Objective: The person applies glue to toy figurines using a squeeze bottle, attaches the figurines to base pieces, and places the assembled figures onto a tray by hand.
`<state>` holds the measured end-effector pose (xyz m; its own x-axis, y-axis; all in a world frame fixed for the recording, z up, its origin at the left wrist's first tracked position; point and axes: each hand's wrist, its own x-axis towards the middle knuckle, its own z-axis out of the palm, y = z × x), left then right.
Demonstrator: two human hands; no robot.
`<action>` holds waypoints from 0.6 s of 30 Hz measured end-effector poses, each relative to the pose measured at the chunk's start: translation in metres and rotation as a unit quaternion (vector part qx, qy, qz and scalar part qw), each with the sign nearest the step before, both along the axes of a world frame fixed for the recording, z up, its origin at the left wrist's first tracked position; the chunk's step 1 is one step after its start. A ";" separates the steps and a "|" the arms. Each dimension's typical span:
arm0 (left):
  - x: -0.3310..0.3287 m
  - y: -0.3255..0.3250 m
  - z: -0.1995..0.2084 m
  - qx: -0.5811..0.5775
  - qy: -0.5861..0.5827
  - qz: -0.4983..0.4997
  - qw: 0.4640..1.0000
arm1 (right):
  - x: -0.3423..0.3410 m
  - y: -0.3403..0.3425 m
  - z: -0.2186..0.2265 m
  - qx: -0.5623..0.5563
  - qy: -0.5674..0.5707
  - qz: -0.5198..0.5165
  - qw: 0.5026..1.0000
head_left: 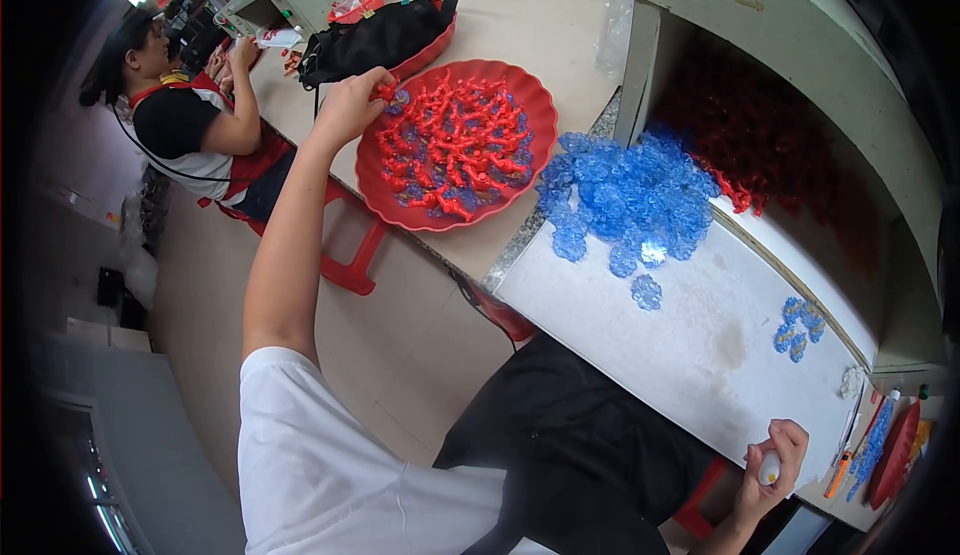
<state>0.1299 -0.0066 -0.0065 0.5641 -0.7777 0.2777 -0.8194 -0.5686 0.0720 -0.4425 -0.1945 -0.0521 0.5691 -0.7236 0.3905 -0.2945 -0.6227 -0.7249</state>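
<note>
My left hand [352, 107] reaches out to the far rim of a scalloped red tray [372, 187]. Its fingers are pinched on a small red figure [386, 90], with a clear blue base beside or under it. Rows of glossy red figures on blue bases [455, 145] fill the tray. At the lower right, my right hand [776, 467] is closed around a small white bottle [768, 469], mostly hidden by the fingers.
Blue translucent discs [625, 195] are heaped on the white board [640, 355]; several more discs [798, 327] lie at its right. Red pieces [740, 195] spill from a dark booth. A black bag [380, 40] sits beyond the tray. A co-worker [200, 115] works at the far left.
</note>
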 end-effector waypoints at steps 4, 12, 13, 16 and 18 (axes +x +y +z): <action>0.004 -0.012 -0.005 0.106 -0.005 0.035 0.994 | -0.003 0.003 0.003 0.004 0.017 0.011 1.000; 0.002 -0.002 0.023 0.043 0.082 -0.011 0.996 | 0.003 -0.002 0.002 0.012 -0.010 0.046 0.999; -0.016 -0.012 0.033 0.004 0.015 -0.029 0.999 | 0.004 -0.003 0.000 0.009 -0.006 0.031 0.999; -0.118 -0.089 0.048 -0.113 0.012 -0.147 0.983 | 0.003 -0.002 -0.005 0.017 -0.002 0.020 1.000; -0.184 -0.137 0.043 -0.110 0.067 -0.285 0.950 | -0.003 -0.003 -0.007 0.040 -0.024 0.028 0.999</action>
